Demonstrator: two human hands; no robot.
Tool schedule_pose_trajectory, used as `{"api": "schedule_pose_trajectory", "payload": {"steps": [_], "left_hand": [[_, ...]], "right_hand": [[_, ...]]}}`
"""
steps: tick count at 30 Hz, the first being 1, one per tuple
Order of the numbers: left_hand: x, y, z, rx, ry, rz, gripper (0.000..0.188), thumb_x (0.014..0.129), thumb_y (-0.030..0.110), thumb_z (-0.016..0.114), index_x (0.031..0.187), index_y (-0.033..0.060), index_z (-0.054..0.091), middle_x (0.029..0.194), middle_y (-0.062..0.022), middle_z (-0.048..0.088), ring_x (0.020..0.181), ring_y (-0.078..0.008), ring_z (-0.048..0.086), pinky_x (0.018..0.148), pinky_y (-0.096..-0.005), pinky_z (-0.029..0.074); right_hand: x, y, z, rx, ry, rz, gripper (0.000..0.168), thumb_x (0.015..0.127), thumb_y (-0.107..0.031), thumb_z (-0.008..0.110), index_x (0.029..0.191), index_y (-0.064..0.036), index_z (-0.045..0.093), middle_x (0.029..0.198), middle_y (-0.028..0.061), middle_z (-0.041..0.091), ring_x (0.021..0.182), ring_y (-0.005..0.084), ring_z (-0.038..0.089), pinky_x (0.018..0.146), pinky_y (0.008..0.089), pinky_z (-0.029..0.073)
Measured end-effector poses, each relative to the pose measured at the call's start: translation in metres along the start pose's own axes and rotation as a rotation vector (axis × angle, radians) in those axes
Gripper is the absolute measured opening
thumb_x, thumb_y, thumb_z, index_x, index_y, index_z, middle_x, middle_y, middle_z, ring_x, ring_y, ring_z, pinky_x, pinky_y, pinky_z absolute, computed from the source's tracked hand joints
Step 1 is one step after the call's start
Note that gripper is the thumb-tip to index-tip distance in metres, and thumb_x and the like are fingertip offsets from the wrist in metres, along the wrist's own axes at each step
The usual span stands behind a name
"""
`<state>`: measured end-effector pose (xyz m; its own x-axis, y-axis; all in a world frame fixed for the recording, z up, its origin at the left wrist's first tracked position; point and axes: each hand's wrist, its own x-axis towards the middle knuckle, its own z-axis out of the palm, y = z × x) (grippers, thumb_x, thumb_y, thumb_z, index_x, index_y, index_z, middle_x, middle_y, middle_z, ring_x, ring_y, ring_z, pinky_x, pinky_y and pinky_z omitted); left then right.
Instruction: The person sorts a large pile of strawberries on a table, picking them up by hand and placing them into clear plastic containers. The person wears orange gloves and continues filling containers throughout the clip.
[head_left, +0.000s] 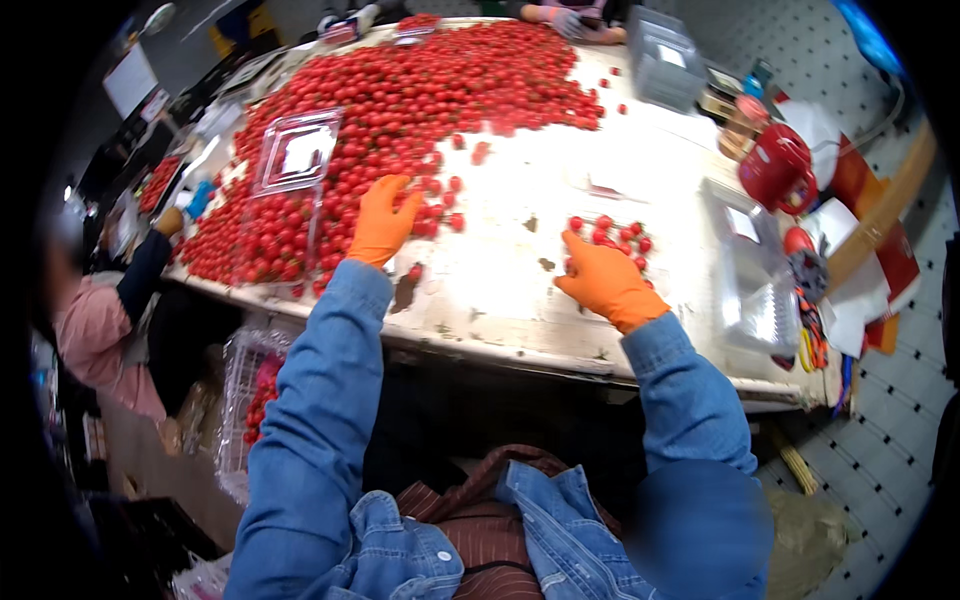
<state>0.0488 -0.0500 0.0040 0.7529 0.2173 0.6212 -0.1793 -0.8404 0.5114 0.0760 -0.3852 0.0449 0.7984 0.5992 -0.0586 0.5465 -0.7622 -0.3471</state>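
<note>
My left hand (381, 222), in an orange glove, is at the near edge of a big heap of cherry tomatoes (420, 90). Its thumb and forefinger are apart; nothing shows between them. In another orange glove, my right hand (611, 285) reaches over a clear plastic clamshell box (604, 187) that looks washed out by glare. Several cherry tomatoes (625, 235) lie in it around my fingertips, and whether I grip one is hidden. A filled clear clamshell box (279, 232) stands left of my left hand, its lid (298, 150) raised over the heap.
Stacked empty clamshell boxes (750, 277) line the right side, with more at the far corner (664, 64). Beyond them are a red mug (778, 166), a tape roll (806, 270) and scissors (810, 337). Co-workers sit at the left (112, 322) and far side (574, 19). A crate (251, 345) stands below.
</note>
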Motion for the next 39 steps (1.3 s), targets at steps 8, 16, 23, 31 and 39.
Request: {"api": "schedule_pose_trajectory", "payload": {"steps": [8,16,23,31,39], "left_hand": [[-0.035,-0.009,-0.017,0.529,-0.398,-0.125,0.063,0.082,0.052,0.058,0.133,0.0171,0.047,0.146,-0.0110,0.032,0.131,-0.0385,0.029,0.101,-0.0581,0.026],[-0.067,0.057,-0.028,0.456,-0.637,0.125,0.058,0.081,0.046,0.062,0.129,0.0160,0.050,0.141,-0.0107,0.038,0.130,-0.0414,0.031,0.101,-0.0580,0.027],[-0.033,-0.002,-0.035,0.121,-0.375,0.132,0.054,0.075,0.032,0.071,0.121,0.0113,0.055,0.135,-0.0109,0.043,0.125,-0.0346,0.037,0.098,-0.0544,0.031],[-0.034,-0.004,-0.013,0.349,-0.630,0.010,0.061,0.089,0.042,0.053,0.141,0.0153,0.035,0.148,-0.0113,0.028,0.137,-0.0348,0.023,0.108,-0.0544,0.019],[-0.046,-0.005,-0.083,-0.263,-0.612,0.125,0.046,0.080,0.019,0.068,0.123,0.0064,0.056,0.130,-0.0158,0.050,0.124,-0.0324,0.044,0.102,-0.0385,0.036]], "right_hand": [[0.011,-0.037,-0.015,-0.080,0.098,-0.014,0.039,0.082,-0.036,0.061,0.111,-0.010,0.058,0.085,0.0138,0.066,0.079,0.0322,0.064,0.064,0.0429,0.049],[0.063,-0.066,0.032,-0.005,0.259,-0.345,0.053,0.080,-0.032,0.064,0.125,-0.009,0.049,0.108,0.0148,0.059,0.095,0.0331,0.057,0.075,0.0422,0.049],[0.096,-0.084,0.081,0.028,0.289,-0.332,0.068,0.077,-0.037,0.065,0.133,-0.008,0.041,0.129,0.0174,0.046,0.111,0.0378,0.049,0.089,0.0449,0.045],[0.099,-0.093,0.092,0.191,0.186,-0.458,0.053,0.075,-0.026,0.063,0.123,-0.009,0.050,0.118,0.0127,0.050,0.107,0.0326,0.051,0.090,0.0410,0.043],[0.084,-0.073,0.073,0.344,-0.034,-0.391,0.030,0.075,-0.018,0.063,0.103,-0.009,0.056,0.114,0.0109,0.054,0.104,0.0308,0.053,0.085,0.0382,0.046]]}}
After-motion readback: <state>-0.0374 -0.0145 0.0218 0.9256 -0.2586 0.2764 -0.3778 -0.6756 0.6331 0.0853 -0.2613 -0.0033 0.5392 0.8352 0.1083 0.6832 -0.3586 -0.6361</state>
